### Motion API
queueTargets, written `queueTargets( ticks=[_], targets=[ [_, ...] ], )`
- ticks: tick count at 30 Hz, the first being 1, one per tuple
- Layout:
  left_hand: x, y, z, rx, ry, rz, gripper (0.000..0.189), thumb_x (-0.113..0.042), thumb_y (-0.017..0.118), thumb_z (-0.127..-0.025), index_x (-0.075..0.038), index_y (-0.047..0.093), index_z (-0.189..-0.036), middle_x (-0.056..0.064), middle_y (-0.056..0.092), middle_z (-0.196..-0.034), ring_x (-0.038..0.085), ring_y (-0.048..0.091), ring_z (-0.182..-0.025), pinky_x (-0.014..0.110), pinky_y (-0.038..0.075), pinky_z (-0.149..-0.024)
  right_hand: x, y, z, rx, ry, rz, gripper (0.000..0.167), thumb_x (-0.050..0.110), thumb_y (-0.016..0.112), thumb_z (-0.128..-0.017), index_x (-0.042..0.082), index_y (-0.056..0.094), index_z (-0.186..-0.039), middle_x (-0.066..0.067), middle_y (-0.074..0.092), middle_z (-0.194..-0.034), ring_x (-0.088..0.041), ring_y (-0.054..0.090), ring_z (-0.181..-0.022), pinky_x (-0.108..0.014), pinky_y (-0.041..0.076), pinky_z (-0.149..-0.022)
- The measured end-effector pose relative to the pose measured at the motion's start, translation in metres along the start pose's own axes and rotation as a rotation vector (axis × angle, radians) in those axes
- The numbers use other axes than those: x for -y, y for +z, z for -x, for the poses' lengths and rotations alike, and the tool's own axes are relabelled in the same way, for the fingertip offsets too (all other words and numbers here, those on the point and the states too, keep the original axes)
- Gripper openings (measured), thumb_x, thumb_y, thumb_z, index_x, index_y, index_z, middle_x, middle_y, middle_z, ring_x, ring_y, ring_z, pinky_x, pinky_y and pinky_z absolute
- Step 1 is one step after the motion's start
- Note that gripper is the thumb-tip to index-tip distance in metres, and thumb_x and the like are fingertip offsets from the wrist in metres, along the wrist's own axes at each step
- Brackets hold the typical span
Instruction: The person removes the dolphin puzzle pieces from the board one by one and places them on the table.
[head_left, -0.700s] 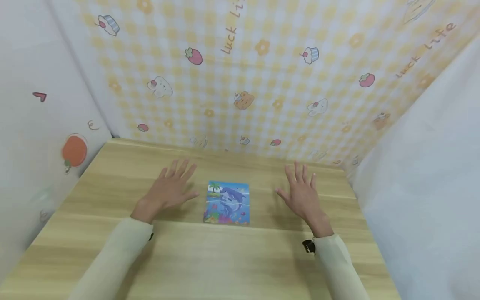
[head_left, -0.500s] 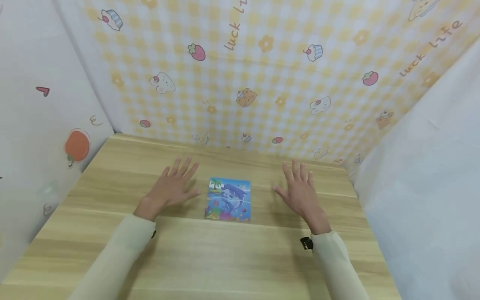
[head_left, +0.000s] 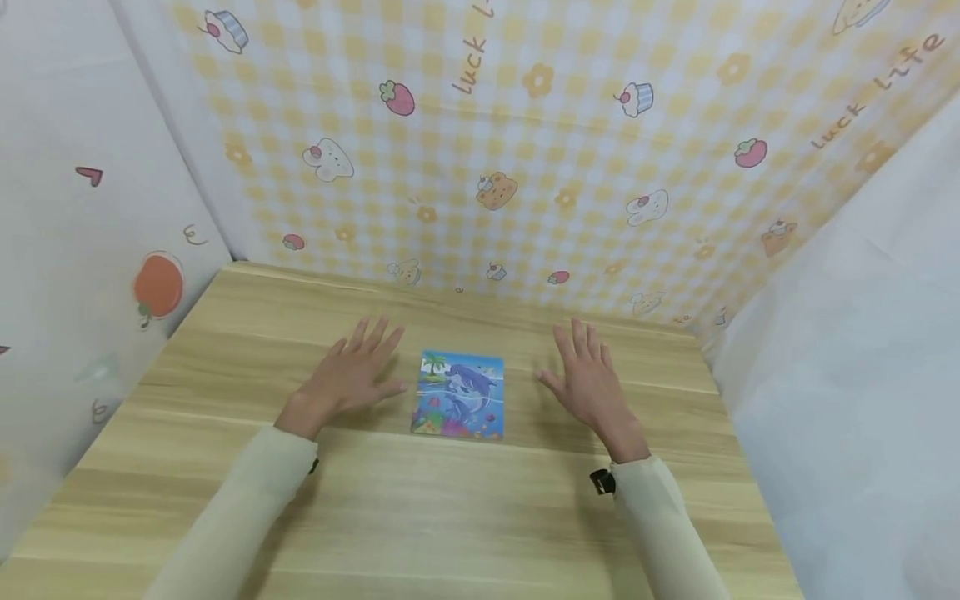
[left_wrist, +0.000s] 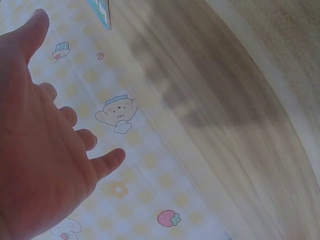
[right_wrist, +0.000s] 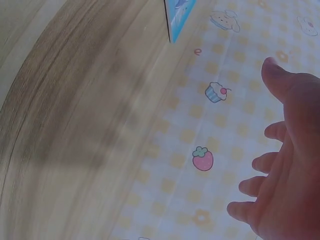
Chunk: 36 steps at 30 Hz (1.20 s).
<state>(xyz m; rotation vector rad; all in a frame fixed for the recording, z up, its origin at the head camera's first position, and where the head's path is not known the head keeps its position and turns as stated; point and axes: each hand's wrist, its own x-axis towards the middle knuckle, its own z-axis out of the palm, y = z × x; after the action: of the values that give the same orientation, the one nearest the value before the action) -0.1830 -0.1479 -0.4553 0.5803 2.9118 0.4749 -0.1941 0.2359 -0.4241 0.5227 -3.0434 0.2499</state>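
A square picture puzzle (head_left: 459, 396) with a dolphin, a palm tree and blue sea on it lies flat on the wooden table. To its left is my left hand (head_left: 347, 379), palm down with fingers spread and the thumb pointing at the puzzle's left edge. My right hand (head_left: 588, 379) is held the same way to its right, a little farther off. Both hands cast shadows on the table and hold nothing. In the left wrist view a corner of the puzzle (left_wrist: 102, 11) shows at the top; the right wrist view has another corner of the puzzle (right_wrist: 177, 17).
The wooden table (head_left: 420, 517) runs back to a yellow checked cloth (head_left: 450, 150) with cartoon prints. White cloth walls stand at the left (head_left: 67, 275) and right (head_left: 847, 375). Dark bands sit at both sleeve cuffs.
The right hand has drifted left toward the puzzle, and the left hand has moved slightly right. The head view has shifted a little. The puzzle lies in the same place on the table.
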Motion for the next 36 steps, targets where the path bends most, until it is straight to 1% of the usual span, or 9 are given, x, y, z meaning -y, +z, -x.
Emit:
queueTargets(
  ticks=[5,9,16,18,22,26,28,33,36],
  targets=[
    [-0.002,-0.001,-0.005,0.012,-0.002,0.012,0.087,-0.055,0.052,-0.097,-0.016,0.007,-0.161,0.014,-0.004,-0.166,0.044,-0.006,-0.151,0.069,0.009,-0.116,-0.001,0.002,-0.004,-0.014,-0.013,-0.007,0.082,0.051,0.055,-0.098,0.010,0.019,-0.159,-0.023,0.005,-0.165,-0.046,0.006,-0.150,-0.065,0.017,-0.117],
    [-0.005,0.003,-0.006,0.058,-0.003,0.048,0.086,-0.052,0.053,-0.098,-0.018,0.007,-0.161,0.016,-0.001,-0.166,0.045,-0.004,-0.151,0.070,0.010,-0.115,-0.001,0.006,-0.004,-0.007,-0.022,-0.016,0.082,0.051,0.055,-0.098,0.009,0.019,-0.158,-0.024,0.005,-0.164,-0.048,0.008,-0.149,-0.066,0.018,-0.116],
    [-0.011,0.011,-0.003,0.096,0.002,0.070,0.088,-0.051,0.055,-0.097,-0.010,0.009,-0.160,0.020,0.006,-0.165,0.047,0.001,-0.150,0.069,0.011,-0.115,0.007,0.020,-0.006,0.018,-0.042,-0.055,0.077,0.047,0.056,-0.099,0.008,0.024,-0.157,-0.026,0.011,-0.163,-0.047,0.012,-0.149,-0.064,0.022,-0.116],
    [-0.012,0.014,-0.002,0.103,0.008,0.072,0.088,-0.053,0.056,-0.096,-0.012,0.011,-0.160,0.020,0.007,-0.165,0.047,0.001,-0.150,0.069,0.009,-0.116,0.011,0.023,-0.009,0.024,-0.052,-0.071,0.076,0.046,0.056,-0.099,0.008,0.024,-0.157,-0.025,0.013,-0.163,-0.046,0.014,-0.149,-0.064,0.024,-0.115],
    [-0.015,0.026,-0.003,0.094,0.069,0.030,0.082,-0.052,0.057,-0.095,-0.015,0.021,-0.159,0.021,0.010,-0.164,0.049,0.004,-0.149,0.070,0.011,-0.115,0.019,0.029,-0.016,0.053,-0.066,-0.101,0.075,0.047,0.055,-0.099,0.010,0.024,-0.157,-0.022,0.015,-0.164,-0.044,0.016,-0.149,-0.066,0.031,-0.111],
    [-0.024,0.037,-0.009,0.092,0.138,-0.030,0.074,-0.045,0.061,-0.095,-0.021,0.029,-0.157,0.022,0.013,-0.164,0.053,0.009,-0.147,0.070,0.020,-0.113,0.027,0.035,-0.024,0.094,-0.073,-0.113,0.075,0.048,0.054,-0.099,0.012,0.025,-0.158,-0.019,0.017,-0.164,-0.040,0.016,-0.151,-0.068,0.032,-0.108],
    [-0.030,0.038,-0.010,0.102,0.145,-0.040,0.072,-0.043,0.063,-0.095,-0.024,0.031,-0.156,0.024,0.013,-0.163,0.056,0.011,-0.146,0.070,0.024,-0.111,0.031,0.039,-0.029,0.097,-0.088,-0.114,0.074,0.049,0.055,-0.099,0.012,0.028,-0.157,-0.018,0.020,-0.163,-0.038,0.020,-0.150,-0.068,0.033,-0.108],
    [-0.041,0.042,-0.015,0.141,0.078,-0.035,0.069,-0.046,0.061,-0.095,-0.028,0.033,-0.156,0.029,0.013,-0.162,0.061,0.015,-0.142,0.070,0.030,-0.108,0.041,0.049,-0.039,0.103,-0.125,-0.110,0.070,0.046,0.059,-0.098,0.011,0.036,-0.154,-0.017,0.029,-0.161,-0.038,0.032,-0.145,-0.064,0.037,-0.108],
    [-0.047,0.046,-0.019,0.146,0.039,-0.043,0.069,-0.050,0.060,-0.094,-0.030,0.034,-0.155,0.031,0.018,-0.159,0.062,0.025,-0.137,0.069,0.038,-0.103,0.047,0.053,-0.044,0.114,-0.144,-0.123,0.065,0.040,0.062,-0.097,0.010,0.040,-0.151,-0.017,0.034,-0.158,-0.039,0.038,-0.142,-0.061,0.037,-0.109]
  ],
)
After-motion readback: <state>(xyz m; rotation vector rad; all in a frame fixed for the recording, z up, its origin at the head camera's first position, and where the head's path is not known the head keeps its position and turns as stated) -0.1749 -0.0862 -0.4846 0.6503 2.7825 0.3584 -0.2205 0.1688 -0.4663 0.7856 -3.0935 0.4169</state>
